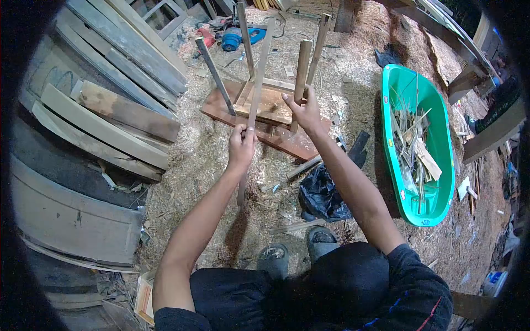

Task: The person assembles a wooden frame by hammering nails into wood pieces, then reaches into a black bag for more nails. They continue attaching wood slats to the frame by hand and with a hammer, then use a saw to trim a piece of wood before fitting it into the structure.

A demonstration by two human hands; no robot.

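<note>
An upturned wooden table (287,140) lies on the sawdust-covered floor, its four legs pointing up. My left hand (241,144) is closed around a long thin wooden strip (259,83), which stands nearly upright beside the near edge of the reddish top and reaches below my hand. My right hand (306,112) grips the near right table leg (302,66), with the thumb on the near side. The far legs rise behind both hands.
Curved and straight boards (99,132) are stacked at the left. A green plastic tub (388,149) with wood scraps stands at the right. A black plastic bag (323,193) lies before my feet. Blue and red power tools (232,39) lie beyond the table. A person's leg (499,105) shows far right.
</note>
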